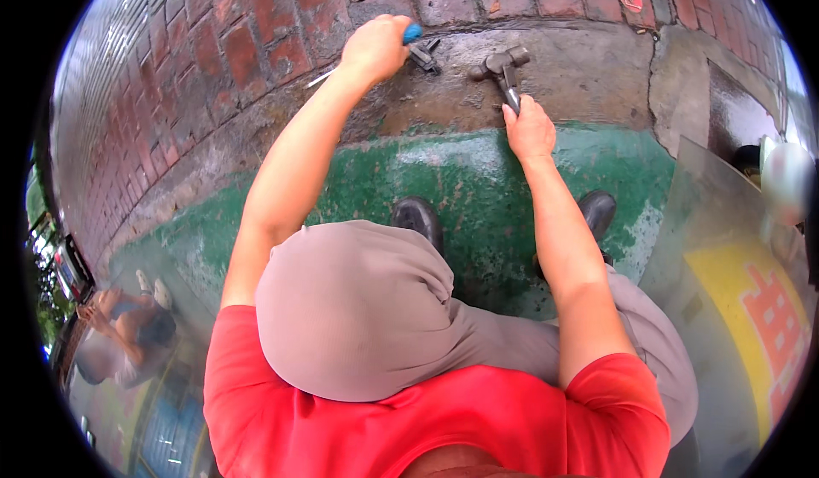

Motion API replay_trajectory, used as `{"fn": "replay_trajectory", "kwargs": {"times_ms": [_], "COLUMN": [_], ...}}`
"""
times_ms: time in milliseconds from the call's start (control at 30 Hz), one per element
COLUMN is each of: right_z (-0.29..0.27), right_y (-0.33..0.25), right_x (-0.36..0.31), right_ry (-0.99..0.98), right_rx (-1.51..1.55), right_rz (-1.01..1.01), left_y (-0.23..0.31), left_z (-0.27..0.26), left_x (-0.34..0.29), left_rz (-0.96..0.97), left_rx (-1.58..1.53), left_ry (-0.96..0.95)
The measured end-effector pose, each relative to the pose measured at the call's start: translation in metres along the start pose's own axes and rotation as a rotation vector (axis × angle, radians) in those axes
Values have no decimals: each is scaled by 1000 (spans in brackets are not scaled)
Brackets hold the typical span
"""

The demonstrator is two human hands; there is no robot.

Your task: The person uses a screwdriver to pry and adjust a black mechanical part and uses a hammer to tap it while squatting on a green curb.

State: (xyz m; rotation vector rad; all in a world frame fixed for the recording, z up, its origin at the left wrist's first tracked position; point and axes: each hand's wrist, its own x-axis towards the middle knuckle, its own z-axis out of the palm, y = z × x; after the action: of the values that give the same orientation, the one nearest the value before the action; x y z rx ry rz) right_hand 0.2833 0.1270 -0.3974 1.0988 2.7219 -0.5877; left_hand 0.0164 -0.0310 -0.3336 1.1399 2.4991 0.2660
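My left hand [375, 49] is closed round a tool with a blue handle end [413, 32]. A thin silver shaft [321, 78] shows on the other side of the fist and looks like part of the same tool. Just right of that hand, a small dark metal piece [424, 58] lies on the wet concrete; its kind is unclear. My right hand [531, 130] grips a hammer [505, 70] by its dark handle. The hammer's metal head is over the concrete strip, to the right of the metal piece and apart from it.
Wet red paving bricks [316, 17] lie beyond the concrete strip [589, 72]. A green painted floor [478, 171] is under my dark shoes [418, 219]. Clear panels stand on both sides, one with yellow and red marking [751, 299]. Another person [128, 341] is at the far left.
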Motion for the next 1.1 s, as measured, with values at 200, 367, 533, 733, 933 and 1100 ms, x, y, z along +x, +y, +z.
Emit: {"fn": "replay_trajectory", "kwargs": {"times_ms": [200,367,533,733,933,1100], "right_z": [14,16,11,11,9,11], "right_y": [7,10,4,3,1,4], "right_x": [-1,-3,-1,0,1,2], "right_ry": [-20,-4,-29,-41,-52,-85], "right_rx": [-2,22,18,14,21,8], "right_rz": [24,26,33,37,44,64], "left_y": [15,5,3,3,-1,14], "left_z": [29,48,69,94,56,-10], "left_x": [35,3,-33,-65,-72,-69], "left_rz": [62,-11,-3,-72,-421,-374], "left_rx": [90,-56,-211,-234,-566,-1591], "left_ry": [-425,-191,107,206,514,594]}}
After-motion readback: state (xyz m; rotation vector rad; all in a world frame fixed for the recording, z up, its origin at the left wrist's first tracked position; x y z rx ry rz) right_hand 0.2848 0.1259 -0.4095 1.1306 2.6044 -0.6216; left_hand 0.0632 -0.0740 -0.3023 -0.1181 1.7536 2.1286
